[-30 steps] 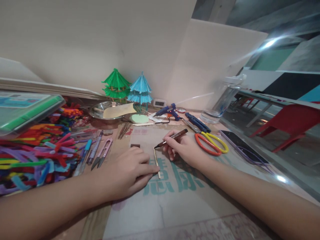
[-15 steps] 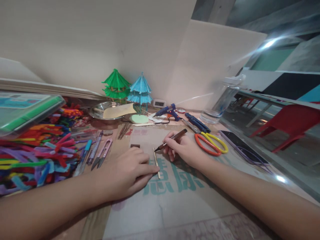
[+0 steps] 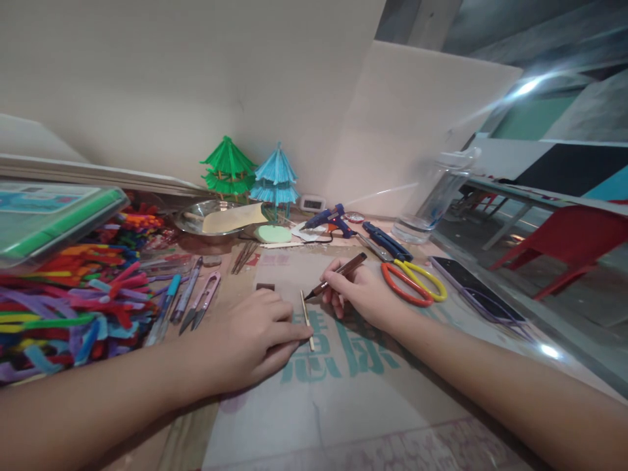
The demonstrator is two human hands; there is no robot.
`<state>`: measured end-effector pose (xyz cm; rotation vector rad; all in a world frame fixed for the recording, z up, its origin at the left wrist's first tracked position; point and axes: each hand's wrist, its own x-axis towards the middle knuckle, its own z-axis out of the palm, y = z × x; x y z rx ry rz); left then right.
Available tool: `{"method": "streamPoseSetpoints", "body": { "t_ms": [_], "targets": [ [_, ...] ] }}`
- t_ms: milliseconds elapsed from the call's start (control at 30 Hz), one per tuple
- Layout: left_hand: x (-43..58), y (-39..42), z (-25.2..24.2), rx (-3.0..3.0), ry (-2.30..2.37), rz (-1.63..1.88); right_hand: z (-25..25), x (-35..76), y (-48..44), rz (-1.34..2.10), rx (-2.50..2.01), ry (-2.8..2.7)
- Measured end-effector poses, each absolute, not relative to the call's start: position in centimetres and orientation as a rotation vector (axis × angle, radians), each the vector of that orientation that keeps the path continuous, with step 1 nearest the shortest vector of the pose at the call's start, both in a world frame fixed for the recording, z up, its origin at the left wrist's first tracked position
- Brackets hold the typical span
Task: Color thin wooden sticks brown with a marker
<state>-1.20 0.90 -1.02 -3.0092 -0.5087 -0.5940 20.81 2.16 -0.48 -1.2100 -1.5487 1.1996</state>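
A thin pale stick (image 3: 305, 310) lies on the printed sheet (image 3: 275, 418), with the index fingertip of my left hand (image 3: 265, 330) pressing its lower end. The other fingers of that hand are curled beneath, partly hidden. My right hand (image 3: 350, 288) grips a brown marker (image 3: 349, 264) like a pen, its dark tip beside the upper part of the stick. Whether the tip touches the stick is hard to tell. A short dark cap (image 3: 265, 286) rests just beyond my left hand.
Colourful pipe cleaners (image 3: 73, 314), pens and pink snips (image 3: 203, 296) lie left. Behind stand a metal bowl (image 3: 186, 219), green (image 3: 228, 157) and blue (image 3: 277, 170) small towers and a glue gun (image 3: 331, 217). Scissors (image 3: 409, 293), a phone (image 3: 475, 288) and a clear jug (image 3: 422, 209) are right.
The marker tip has shifted very slightly to the right and down along the stick. My left hand has stayed in place on the stick.
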Motion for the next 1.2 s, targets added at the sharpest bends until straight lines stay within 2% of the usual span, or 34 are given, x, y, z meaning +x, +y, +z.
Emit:
{"method": "streamPoseSetpoints", "body": {
  "t_ms": [433,1200],
  "targets": [
    [-1.05,0.80,-0.83,-3.000,-0.533,-0.535,-0.90,21.01,2.27,1.104,-1.204,-1.536],
    [-1.09,0.89,-0.98,-3.013,-0.518,-0.553,-0.53,20.90,2.25,1.159,-1.248,-1.559]
  ]
}}
